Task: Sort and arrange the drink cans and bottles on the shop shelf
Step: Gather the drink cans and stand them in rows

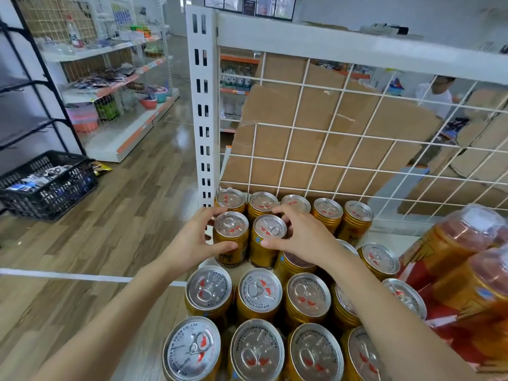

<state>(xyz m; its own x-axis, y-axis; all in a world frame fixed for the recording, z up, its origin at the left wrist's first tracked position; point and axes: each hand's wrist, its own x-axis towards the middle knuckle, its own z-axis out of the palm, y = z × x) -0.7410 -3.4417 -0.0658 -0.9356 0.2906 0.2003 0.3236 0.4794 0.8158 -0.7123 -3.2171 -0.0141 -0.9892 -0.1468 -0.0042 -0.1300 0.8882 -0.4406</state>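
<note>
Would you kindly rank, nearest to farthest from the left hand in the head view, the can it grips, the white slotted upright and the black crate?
1. Gold can, gripped by left hand.
2. White slotted upright, just behind.
3. Black crate, far left on floor.

Bright, even indoor light; shadows are soft. The glossy floor (178,125) up-left of the left hand (192,240) shows pale glare, and the can lids (258,291) below it glint. Wide-angle bending curves the shelf rail (357,46) above (worst toward the edges). The wrapped cans (461,243) out past the right hand (302,237) blur.
</note>
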